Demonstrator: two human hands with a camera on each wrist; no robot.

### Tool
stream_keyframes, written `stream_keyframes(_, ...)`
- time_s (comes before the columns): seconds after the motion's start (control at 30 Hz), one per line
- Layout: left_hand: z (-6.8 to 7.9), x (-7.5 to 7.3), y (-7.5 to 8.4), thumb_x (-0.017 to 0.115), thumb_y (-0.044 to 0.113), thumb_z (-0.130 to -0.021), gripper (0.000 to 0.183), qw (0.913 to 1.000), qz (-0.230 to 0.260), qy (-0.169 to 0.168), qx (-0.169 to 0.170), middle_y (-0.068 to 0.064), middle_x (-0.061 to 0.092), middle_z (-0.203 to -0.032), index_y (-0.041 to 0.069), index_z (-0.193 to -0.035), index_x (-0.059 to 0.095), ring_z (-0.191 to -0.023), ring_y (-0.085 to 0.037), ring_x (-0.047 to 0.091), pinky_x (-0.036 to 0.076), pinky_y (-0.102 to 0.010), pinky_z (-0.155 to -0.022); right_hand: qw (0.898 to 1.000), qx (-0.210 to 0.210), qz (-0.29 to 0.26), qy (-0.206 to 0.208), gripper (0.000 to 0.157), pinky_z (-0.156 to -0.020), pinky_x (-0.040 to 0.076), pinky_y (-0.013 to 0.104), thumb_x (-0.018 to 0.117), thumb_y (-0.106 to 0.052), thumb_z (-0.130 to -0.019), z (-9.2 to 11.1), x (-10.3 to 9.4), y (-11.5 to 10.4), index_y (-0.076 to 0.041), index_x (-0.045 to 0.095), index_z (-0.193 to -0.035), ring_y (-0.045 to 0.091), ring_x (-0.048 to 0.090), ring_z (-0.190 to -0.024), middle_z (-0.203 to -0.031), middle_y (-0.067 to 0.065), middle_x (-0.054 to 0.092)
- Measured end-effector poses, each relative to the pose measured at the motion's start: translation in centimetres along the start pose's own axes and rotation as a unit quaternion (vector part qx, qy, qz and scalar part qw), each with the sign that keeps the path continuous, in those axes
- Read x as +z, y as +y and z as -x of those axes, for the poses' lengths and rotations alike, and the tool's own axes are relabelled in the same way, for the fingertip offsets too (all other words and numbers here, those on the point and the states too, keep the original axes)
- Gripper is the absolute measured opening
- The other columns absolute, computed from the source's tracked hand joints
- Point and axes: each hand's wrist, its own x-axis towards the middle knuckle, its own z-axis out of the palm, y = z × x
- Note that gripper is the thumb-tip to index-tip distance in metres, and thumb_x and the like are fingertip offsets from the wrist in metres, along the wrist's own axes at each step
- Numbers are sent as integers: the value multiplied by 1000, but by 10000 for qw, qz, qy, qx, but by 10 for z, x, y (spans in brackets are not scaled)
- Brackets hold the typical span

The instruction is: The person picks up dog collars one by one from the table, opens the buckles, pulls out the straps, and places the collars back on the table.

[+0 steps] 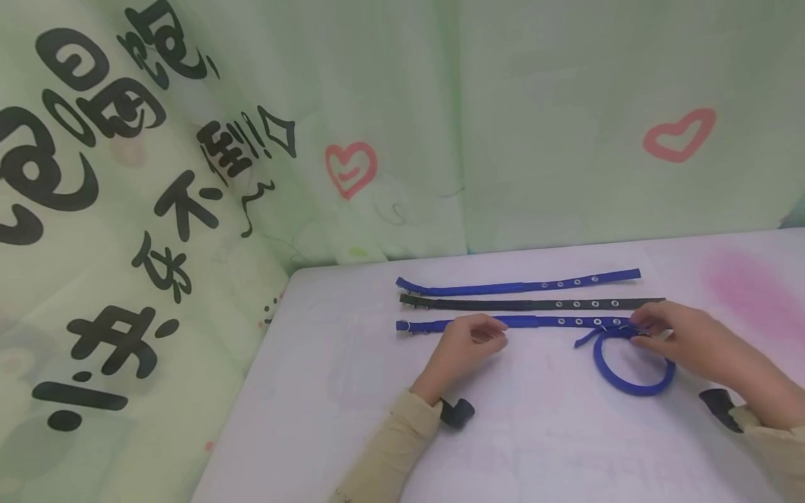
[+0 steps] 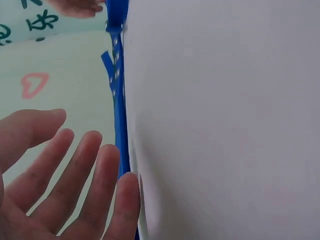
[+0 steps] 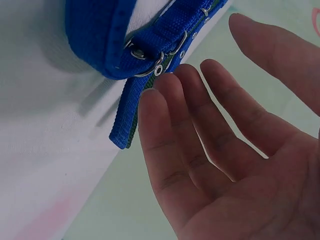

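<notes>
Three collars with metal eyelets lie stretched out side by side: a blue collar [image 1: 478, 288] at the back, a dark green collar [image 1: 484, 304] in the middle and a second blue collar [image 1: 525, 321] in front. A fourth blue collar [image 1: 634, 388], fastened into a loop, lies at their right end; its buckle and metal ring show in the right wrist view. My right hand [image 1: 698, 342] is beside that buckle, fingers extended and thumb apart; whether the fingertips touch it I cannot tell. My left hand [image 1: 462, 349] hovers by the front collar, fingers loosely bent, holding nothing.
The white table [image 1: 352, 419] has a pink patch at its right side. A pale green curtain [image 1: 534, 140] with red hearts and black writing hangs behind it and on the left. Black bands [image 1: 458, 413] sit at the wrists by the beige sleeves [image 1: 390, 447].
</notes>
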Motion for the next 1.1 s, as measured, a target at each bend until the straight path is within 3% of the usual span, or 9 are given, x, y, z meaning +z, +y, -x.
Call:
stream_keyframes(0.1,-4,13,5,74,18,-90,19,9998,125,-98,-75,10,72,-96,13,-109,74,-84,2,63,53,-17,-79,10000,-45,-11,-46,35,-78,55,53,77,-13,-83,-1,2,1,10,65,-108,35,65,-89,-96,16,70)
stream_keyframes(0.23,-10,30,17,76,21,-89,20,9996,121,-161,-185,11,71,-94,15,-108,74,-82,2,63,52,-17,-76,9999,-19,29,-99,37,-77,55,51,77,-13,-83,-1,4,2,11,64,-109,35,65,-89,-96,17,70)
stream_keyframes(0.63,-25,71,45,78,23,-86,22,9994,-118,-205,-268,14,71,-92,19,-108,75,-82,5,61,49,-15,-74,9998,81,78,-192,37,-78,54,55,77,-9,-83,-1,4,1,14,62,-108,39,65,-88,-95,22,69)
stream_keyframes(0.93,-28,93,63,81,32,-82,26,9933,-1047,-91,-476,17,72,-91,25,-107,76,-73,7,57,42,-11,-66,9997,16,116,-202,31,-71,54,47,78,-3,-79,-3,7,2,10,65,-104,25,62,-79,-86,9,68)
stream_keyframes(1.1,-26,98,69,83,41,-78,31,9866,-1502,50,-635,18,72,-91,26,-105,77,-78,5,57,42,-12,-67,9995,112,135,-250,30,-70,53,46,77,3,-77,-4,8,3,10,66,-104,24,60,-77,-83,8,66)
